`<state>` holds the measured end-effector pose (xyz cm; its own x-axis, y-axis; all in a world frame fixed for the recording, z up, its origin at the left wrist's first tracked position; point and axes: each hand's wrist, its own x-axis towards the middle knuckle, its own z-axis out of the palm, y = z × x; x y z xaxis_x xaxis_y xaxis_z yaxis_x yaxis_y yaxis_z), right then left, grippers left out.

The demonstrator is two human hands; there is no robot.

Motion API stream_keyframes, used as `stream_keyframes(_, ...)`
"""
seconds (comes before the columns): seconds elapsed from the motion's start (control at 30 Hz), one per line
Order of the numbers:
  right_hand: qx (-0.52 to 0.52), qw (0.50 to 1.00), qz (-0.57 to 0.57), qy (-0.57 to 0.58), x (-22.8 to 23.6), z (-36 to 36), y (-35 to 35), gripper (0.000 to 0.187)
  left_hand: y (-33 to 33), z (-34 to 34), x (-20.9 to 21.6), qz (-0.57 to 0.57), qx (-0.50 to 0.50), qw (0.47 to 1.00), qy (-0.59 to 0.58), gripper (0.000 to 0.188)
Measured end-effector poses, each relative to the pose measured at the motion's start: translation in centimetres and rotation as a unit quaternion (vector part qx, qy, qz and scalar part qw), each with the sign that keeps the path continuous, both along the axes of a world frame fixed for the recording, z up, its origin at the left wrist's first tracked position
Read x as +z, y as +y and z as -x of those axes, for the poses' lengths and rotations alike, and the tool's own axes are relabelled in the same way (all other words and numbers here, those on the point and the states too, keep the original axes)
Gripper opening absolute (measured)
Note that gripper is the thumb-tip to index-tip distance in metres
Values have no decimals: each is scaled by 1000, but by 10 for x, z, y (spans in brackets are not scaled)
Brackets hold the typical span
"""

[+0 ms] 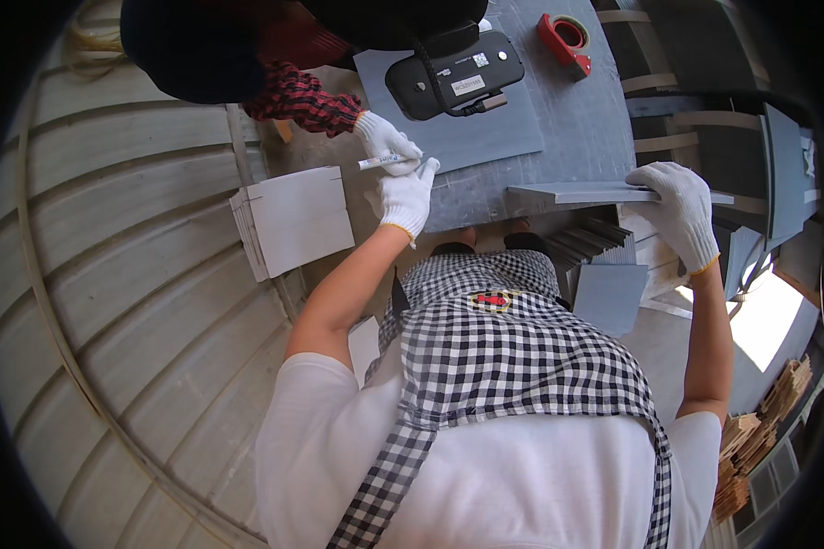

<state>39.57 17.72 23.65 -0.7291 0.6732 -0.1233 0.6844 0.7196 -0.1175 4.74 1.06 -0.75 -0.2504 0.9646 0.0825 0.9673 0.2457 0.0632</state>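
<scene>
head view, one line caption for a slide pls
Gloved left hand meets a co-worker's hand at a white marker; right hand rests on a grey panel.

My left hand (406,197) covers one end of the white marker (382,162). My right hand (679,212) hides part of the grey board (577,192). The co-worker's head is cut off above.

A red tape dispenser (563,38), a black device (453,75) and stacked white boards (293,222) lie about.

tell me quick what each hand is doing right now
Left hand: gloved, at the white marker a co-worker's hand holds; grip unclear.
Right hand: gripping the grey board.
</scene>
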Motion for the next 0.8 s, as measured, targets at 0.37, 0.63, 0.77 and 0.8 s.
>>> stream_keyframes(0.37,-4,1000,-5,19,1,-4,-9,17,-43,-20,76,265,-52,948,-170,32)
stream_keyframes(0.63,-17,1000,8,6,5,-2,-10,20,46,-56,96,8,39,831,-555,55)
stream_keyframes(0.77,-15,1000,18,15,7,-6,-12,22,92,-58,83,34,78,652,-754,58)
stream_keyframes(0.8,-13,1000,17,23,6,-7,-12,22,100,-61,83,53,89,625,-774,58)
